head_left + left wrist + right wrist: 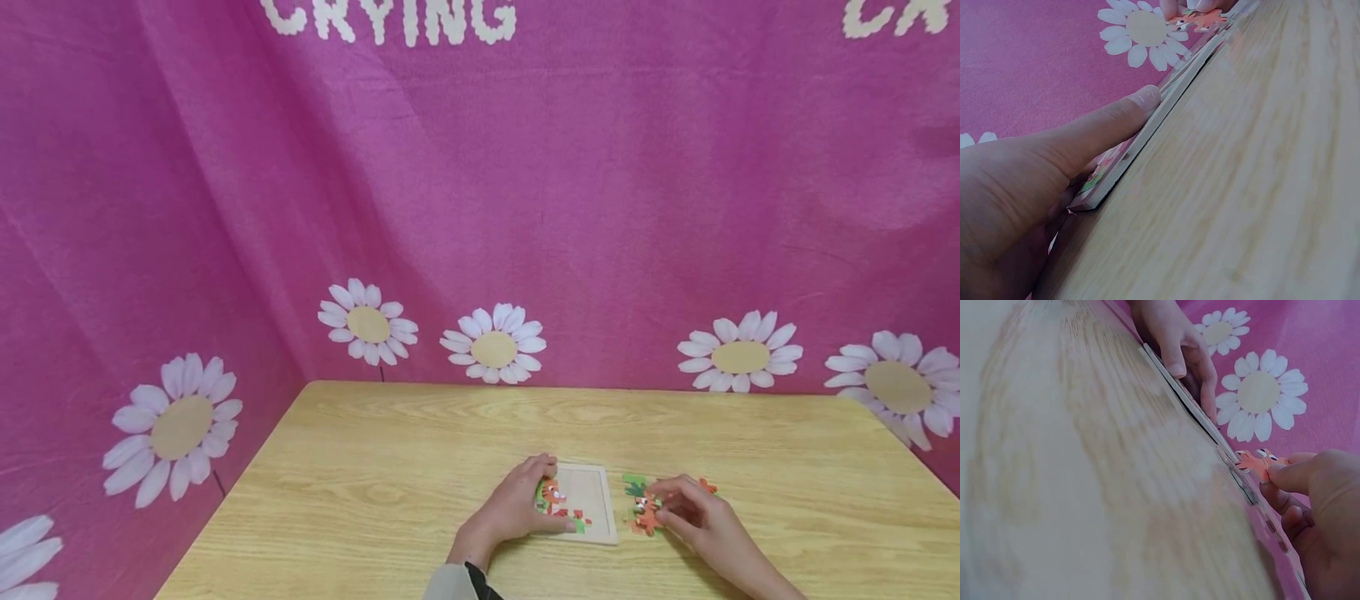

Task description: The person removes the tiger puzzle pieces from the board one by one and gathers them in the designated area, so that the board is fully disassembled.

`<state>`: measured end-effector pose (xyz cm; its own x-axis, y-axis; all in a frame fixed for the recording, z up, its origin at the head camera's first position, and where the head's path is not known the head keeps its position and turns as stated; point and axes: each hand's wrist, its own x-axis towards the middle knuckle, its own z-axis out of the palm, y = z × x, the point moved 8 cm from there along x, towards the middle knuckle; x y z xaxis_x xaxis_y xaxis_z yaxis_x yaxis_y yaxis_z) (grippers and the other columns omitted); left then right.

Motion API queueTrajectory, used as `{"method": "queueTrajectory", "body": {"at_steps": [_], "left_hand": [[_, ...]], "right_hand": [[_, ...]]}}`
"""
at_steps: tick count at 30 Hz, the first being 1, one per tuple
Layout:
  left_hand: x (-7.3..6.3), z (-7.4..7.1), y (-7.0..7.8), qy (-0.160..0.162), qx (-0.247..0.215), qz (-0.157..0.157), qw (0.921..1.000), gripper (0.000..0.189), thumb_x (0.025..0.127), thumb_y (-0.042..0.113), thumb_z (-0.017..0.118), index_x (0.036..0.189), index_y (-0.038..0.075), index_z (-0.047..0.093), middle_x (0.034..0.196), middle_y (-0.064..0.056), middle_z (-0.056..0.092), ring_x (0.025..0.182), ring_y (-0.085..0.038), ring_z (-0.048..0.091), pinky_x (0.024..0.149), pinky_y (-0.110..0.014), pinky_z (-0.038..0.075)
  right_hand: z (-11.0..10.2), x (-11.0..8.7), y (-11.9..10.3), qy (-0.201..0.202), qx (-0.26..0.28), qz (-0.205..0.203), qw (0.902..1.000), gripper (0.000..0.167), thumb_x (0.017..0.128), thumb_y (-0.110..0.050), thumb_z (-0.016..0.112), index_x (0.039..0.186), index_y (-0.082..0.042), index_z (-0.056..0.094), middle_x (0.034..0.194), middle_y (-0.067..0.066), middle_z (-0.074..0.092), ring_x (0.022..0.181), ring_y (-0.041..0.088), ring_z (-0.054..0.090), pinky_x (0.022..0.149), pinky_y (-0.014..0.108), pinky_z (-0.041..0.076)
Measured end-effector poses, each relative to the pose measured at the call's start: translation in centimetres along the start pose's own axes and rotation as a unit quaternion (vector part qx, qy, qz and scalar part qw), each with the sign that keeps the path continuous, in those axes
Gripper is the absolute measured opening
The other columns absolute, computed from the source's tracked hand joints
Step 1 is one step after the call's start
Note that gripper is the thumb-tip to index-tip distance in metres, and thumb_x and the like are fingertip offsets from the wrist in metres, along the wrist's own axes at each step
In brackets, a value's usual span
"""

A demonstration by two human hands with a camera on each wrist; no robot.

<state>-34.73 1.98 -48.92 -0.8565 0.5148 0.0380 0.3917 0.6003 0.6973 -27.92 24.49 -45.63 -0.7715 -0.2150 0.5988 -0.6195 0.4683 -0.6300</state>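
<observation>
My left hand grips the left side of a shallow wooden puzzle tray, thumb along the near edge and fingers toward the far edge. Inside the tray, several fitted pieces show an orange animal face with green and red bits; the left part is hidden by the hand. To the right of the tray, my right hand pinches an orange puzzle piece between thumb and fingers. In the head view this piece overlaps other loose pieces, among them a green one.
Another orange piece lies just beyond the right hand. Everything rests on a light wood-grain table. A pink cloth with white daisies hangs behind the table and along its left side.
</observation>
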Motion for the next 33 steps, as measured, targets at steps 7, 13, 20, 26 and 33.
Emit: {"method": "queueTrajectory", "body": {"at_steps": [7,13,20,26,33], "left_hand": [[0.0,0.2,-0.1,0.002,0.000,-0.002,1.0000,0.076,0.073,0.041,0.085,0.135,0.011,0.052,0.156,-0.003,0.040,0.146,-0.026,0.035,0.121,-0.043,0.032],[0.0,0.0,0.1,0.006,0.004,0.006,1.0000,0.075,0.073,0.041,0.085,0.133,0.011,0.052,0.155,-0.003,0.041,0.145,-0.025,0.036,0.121,-0.041,0.033],[-0.1,0.0,0.1,0.002,0.006,0.005,1.0000,0.078,0.074,0.042,0.084,0.136,0.009,0.051,0.156,-0.004,0.040,0.146,-0.025,0.036,0.121,-0.042,0.033],[-0.1,0.0,0.1,-0.001,0.005,0.006,1.0000,0.078,0.074,0.042,0.084,0.137,0.009,0.051,0.156,-0.005,0.040,0.146,-0.027,0.035,0.121,-0.044,0.033],[0.0,0.0,0.2,0.003,0.021,0.008,0.9997,0.080,0.074,0.043,0.084,0.138,0.009,0.051,0.155,-0.004,0.041,0.145,-0.026,0.036,0.121,-0.043,0.032]], "right_hand": [[-0.4,-0.4,0.4,-0.005,-0.001,0.013,0.9999,0.030,0.079,0.011,0.070,0.106,0.001,0.065,0.090,-0.002,0.066,0.074,-0.004,0.062,0.060,0.014,0.052],[-0.9,-0.7,0.5,-0.011,0.007,0.013,0.9998,0.031,0.081,0.012,0.069,0.110,0.002,0.065,0.094,-0.003,0.064,0.073,-0.002,0.061,0.060,0.015,0.052],[-1.7,-1.2,1.3,-0.017,-0.015,0.043,0.9988,0.029,0.084,0.008,0.068,0.111,-0.002,0.065,0.099,-0.010,0.064,0.074,-0.002,0.060,0.062,0.013,0.052],[-2.2,-1.5,1.6,-0.013,-0.014,0.043,0.9989,0.029,0.082,0.009,0.069,0.109,-0.001,0.065,0.102,-0.016,0.062,0.072,-0.002,0.060,0.060,0.013,0.052],[-2.7,-1.8,2.2,-0.012,-0.011,0.055,0.9983,0.029,0.082,0.010,0.068,0.110,0.002,0.064,0.094,-0.012,0.063,0.072,-0.004,0.059,0.058,0.014,0.049]]}}
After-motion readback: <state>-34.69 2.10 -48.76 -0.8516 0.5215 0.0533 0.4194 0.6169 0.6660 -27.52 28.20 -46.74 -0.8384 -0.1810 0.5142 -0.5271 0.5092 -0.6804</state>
